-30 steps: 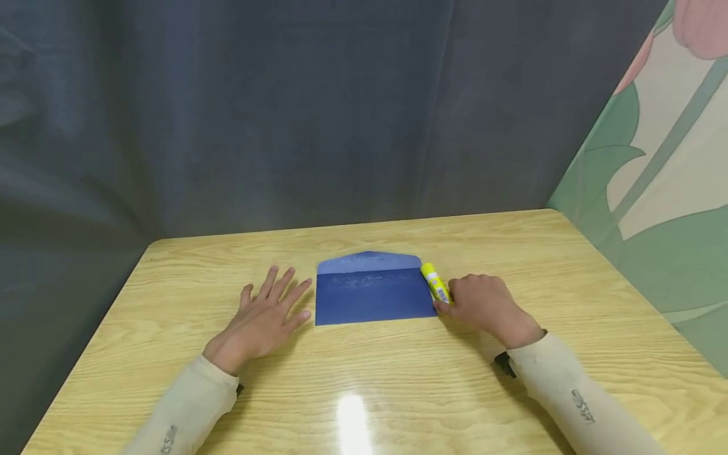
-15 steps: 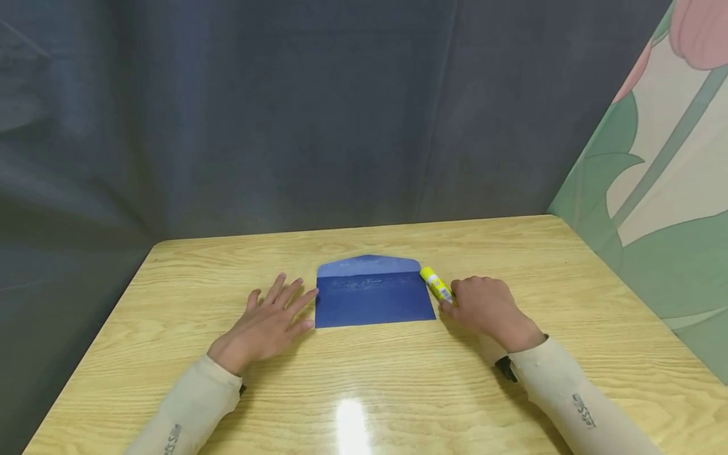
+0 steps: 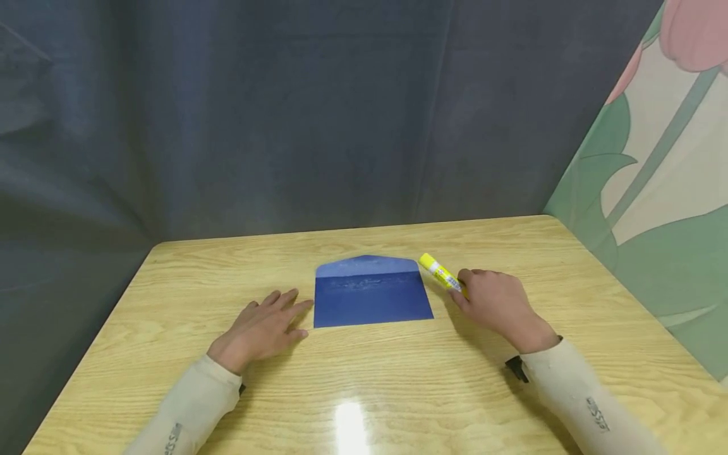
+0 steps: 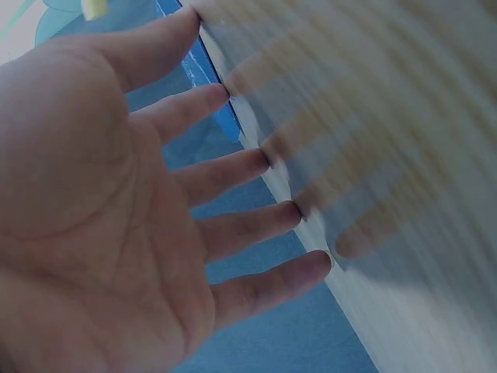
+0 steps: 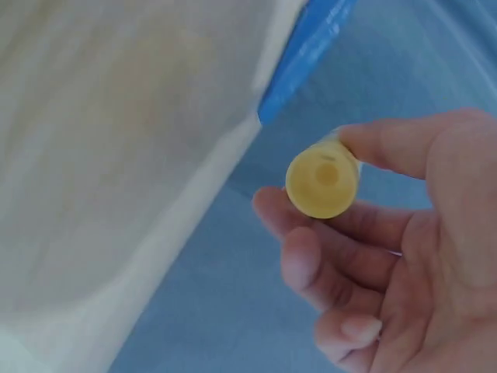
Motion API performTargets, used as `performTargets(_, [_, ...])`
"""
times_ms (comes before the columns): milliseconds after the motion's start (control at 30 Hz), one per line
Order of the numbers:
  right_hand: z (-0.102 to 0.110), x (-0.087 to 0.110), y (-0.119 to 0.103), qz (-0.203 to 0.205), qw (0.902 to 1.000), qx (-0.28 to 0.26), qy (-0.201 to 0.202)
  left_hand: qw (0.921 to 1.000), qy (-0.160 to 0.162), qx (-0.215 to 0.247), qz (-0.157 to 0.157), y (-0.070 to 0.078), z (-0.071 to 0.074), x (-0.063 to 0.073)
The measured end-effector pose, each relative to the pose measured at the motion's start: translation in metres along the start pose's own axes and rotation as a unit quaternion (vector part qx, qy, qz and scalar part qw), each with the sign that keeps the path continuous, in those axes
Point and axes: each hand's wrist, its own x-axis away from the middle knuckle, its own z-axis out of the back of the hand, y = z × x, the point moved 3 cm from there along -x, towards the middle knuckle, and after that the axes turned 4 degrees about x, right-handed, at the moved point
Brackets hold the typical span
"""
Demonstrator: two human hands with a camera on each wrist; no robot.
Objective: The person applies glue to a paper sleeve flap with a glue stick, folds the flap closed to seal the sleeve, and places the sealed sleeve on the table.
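A dark blue envelope [image 3: 372, 300] lies on the table with its lighter blue flap [image 3: 366, 265] unfolded toward the far side. Whitish smears show along the fold. My right hand [image 3: 497, 306] pinches a yellow glue stick [image 3: 440, 272] between thumb and fingers, off the envelope's right edge. Its hollow base [image 5: 322, 180] faces the right wrist camera. At the envelope's left side, my left hand [image 3: 264, 328] has its fingers spread, and their fingertips [image 4: 318, 264] touch the tabletop. The index finger reaches close to the envelope's edge; whether it touches, I cannot tell.
The light wood table [image 3: 284, 404] carries a bright glare spot near its front. A dark curtain [image 3: 296, 114] hangs behind the far edge. On the right is a flower-patterned panel [image 3: 671, 189].
My right hand has moved a little right with the glue stick, whose far end is now raised and apart from the envelope. The left fingers have drawn back slightly and lowered.
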Motion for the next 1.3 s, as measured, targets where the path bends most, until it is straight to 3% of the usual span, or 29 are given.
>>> performTargets(233, [0.013, 0.008, 0.005, 0.021, 0.9989, -0.024, 0.034, 1.0000, -0.003, 0.005, 0.001, 0.000, -0.001, 0.000])
performTargets(467, [0.014, 0.008, -0.005, 0.051, 0.9965, -0.033, 0.058, 0.9998, 0.018, 0.000, -0.004, 0.004, 0.003, -0.003])
performTargets(733, [0.022, 0.013, -0.016, 0.088, 0.9920, -0.033, 0.085, 0.9972, 0.065, 0.024, -0.028, 0.042, 0.008, -0.006])
performTargets(900, [0.028, 0.015, -0.025, 0.110, 0.9883, -0.036, 0.099, 0.9891, 0.121, 0.050, -0.068, 0.071, 0.014, -0.009])
performTargets(1033, [0.030, 0.018, -0.033, 0.119, 0.9872, -0.039, 0.099, 0.9823, 0.148, 0.068, -0.093, 0.089, 0.016, -0.015])
performTargets(1167, [0.033, 0.021, -0.042, 0.134, 0.9846, -0.041, 0.104, 0.9788, 0.155, 0.086, -0.102, 0.099, 0.015, -0.018])
performTargets(1300, [0.037, 0.024, -0.049, 0.145, 0.9810, -0.043, 0.121, 0.9792, 0.136, 0.100, -0.112, 0.103, 0.010, -0.020])
